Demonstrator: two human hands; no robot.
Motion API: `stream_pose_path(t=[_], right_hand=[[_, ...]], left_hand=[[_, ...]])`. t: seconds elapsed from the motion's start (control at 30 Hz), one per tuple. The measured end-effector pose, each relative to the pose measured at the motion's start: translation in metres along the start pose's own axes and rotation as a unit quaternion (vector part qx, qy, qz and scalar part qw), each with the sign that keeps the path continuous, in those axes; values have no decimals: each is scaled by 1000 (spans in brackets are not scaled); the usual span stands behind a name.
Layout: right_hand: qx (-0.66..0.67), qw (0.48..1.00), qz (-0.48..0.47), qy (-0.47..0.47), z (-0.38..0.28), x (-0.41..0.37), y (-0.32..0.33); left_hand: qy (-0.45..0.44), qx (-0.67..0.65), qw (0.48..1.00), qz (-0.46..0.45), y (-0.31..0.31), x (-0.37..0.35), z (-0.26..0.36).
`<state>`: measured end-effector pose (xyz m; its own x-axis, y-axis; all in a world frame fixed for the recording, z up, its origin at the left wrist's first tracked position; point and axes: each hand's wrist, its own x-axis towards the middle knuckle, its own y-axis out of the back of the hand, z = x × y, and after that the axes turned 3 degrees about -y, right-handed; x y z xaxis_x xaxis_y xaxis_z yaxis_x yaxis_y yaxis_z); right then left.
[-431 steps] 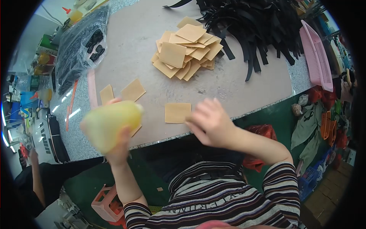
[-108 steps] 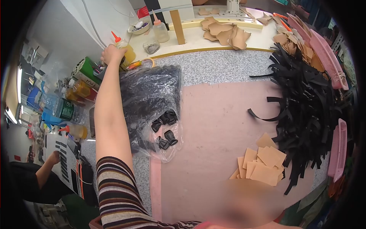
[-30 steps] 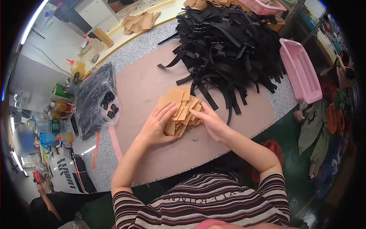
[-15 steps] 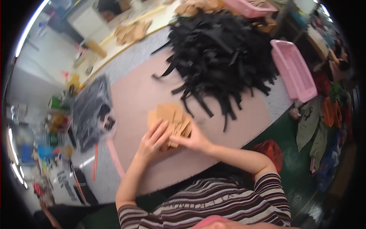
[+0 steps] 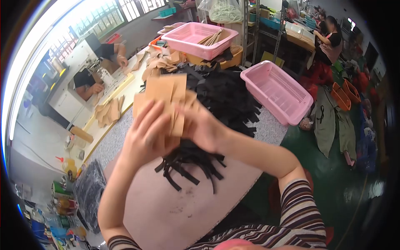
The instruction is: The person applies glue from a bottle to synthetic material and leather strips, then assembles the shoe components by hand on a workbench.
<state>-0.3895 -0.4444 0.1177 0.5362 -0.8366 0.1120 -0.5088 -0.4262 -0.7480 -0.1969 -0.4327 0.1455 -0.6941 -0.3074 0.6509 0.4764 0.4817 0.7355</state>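
Both my hands hold a stack of tan square leather pieces point(image 5: 164, 92) lifted up in front of the camera. My left hand point(image 5: 143, 139) grips the stack's left and lower side. My right hand point(image 5: 202, 127) presses it from the right. The pieces fan out unevenly above my fingers. Behind and below the stack lies a big pile of black straps point(image 5: 221, 98) on the pink mat point(image 5: 166, 212) of the table.
A pink basket point(image 5: 277, 89) stands right of the straps, another pink basket point(image 5: 196, 37) behind them. A black plastic bag point(image 5: 87, 193) and glue bottles point(image 5: 68, 166) sit at the left. More tan pieces point(image 5: 106, 112) lie on a far bench where a person works.
My hands gathered the tan pieces from the mat and raised them off the table toward the camera. The view tilted up, showing the room beyond.
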Motion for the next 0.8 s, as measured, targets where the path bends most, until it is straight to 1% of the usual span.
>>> stream_pose_path(t=[0.03, 0.1, 0.13, 0.17, 0.23, 0.3, 0.33, 0.37, 0.4, 0.43, 0.47, 0.5, 0.53, 0.57, 0.6, 0.63, 0.67, 0.7, 0.77, 0.8], right_hand=[[-18, 1000, 6, 15, -26, 18, 11], [-46, 997, -30, 44, -77, 58, 41], [-32, 998, -5, 59, -100, 81, 54], [-47, 996, -16, 78, -122, 104, 70], [-63, 994, 1, 85, -163, 145, 89], [-88, 991, -10, 105, -203, 202, 115], [-118, 987, 1, 111, -220, 230, 127], [-148, 982, 14, 116, -233, 253, 137], [-177, 979, 70, 73, -245, 265, 142], [-190, 950, 235, 72, -245, 266, 139], [-196, 942, 257, 87, -248, 287, 163], [-198, 934, 280, 103, -245, 290, 165], [-314, 817, 448, 181, -240, 289, 168], [-383, 814, 388, 203, -232, 275, 175], [-449, 803, 321, 225, -228, 253, 181], [-511, 785, 250, 245, -223, 227, 185], [-522, 801, 194, 218, -215, 191, 179], [-530, 816, 136, 187, -205, 149, 168], [-458, 880, 90, 83, -179, 71, 145], [-437, 896, 76, 12, -169, 33, 132]], left_hand=[[-31, -8, 999, 12, -15, 29, -22], [-71, -1, 997, 24, -51, 78, -68], [-81, -11, 996, 35, -70, 102, -93], [-90, -22, 995, 46, -88, 123, -117], [-158, 50, 985, 43, -124, 165, -170], [-111, -20, 992, 58, -157, 200, -222], [-55, -8, 998, -14, -161, 212, -239], [-7, 50, 998, -25, -174, 218, -255], [43, 105, 993, -39, -189, 222, -265], [95, 117, 986, -67, -203, 221, -274], [146, 130, 976, -97, -216, 222, -281], [145, 77, 985, -60, -224, 215, -285], [144, 24, 989, -21, -229, 205, -287], [142, -26, 989, 21, -230, 195, -288], [95, -60, 992, 59, -213, 172, -267], [131, -86, 987, 29, -179, 148, -228], [169, -114, 979, -3, -148, 119, -186], [149, -85, 985, -2, -130, 83, -157], [204, -74, 974, -68, -82, 20, -91], [239, -72, 965, -81, -63, -11, -58]])
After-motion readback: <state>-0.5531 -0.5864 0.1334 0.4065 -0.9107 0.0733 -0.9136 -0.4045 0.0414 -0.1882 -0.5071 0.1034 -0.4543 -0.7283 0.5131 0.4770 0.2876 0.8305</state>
